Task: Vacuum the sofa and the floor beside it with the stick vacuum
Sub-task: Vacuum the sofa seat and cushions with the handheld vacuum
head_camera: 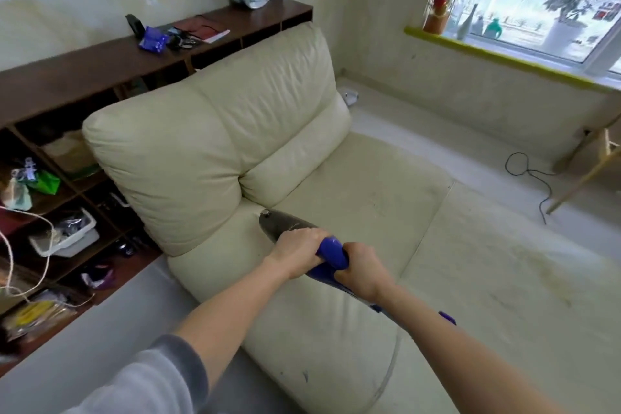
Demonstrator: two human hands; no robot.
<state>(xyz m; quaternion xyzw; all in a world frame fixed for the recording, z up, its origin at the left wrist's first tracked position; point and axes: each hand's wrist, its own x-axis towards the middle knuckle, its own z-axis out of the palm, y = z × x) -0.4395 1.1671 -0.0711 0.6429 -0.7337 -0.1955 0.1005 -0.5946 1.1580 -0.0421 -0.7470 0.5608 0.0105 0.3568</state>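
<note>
Both hands grip vacuum [295, 232], nozzle seemingly touching sofa [235, 118] crease.

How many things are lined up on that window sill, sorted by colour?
Red and orange: 1, the gourd ornament
White: 2, the slim bottle and the plant pot
Green: 1, the small figure
Grey: 1, a small item beside the bottle, too blurred to name
Total: 5 on the window sill

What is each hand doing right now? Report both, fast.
Left hand: closed round the vacuum just behind its dark nose.
Right hand: closed round the vacuum's blue grip.
</note>
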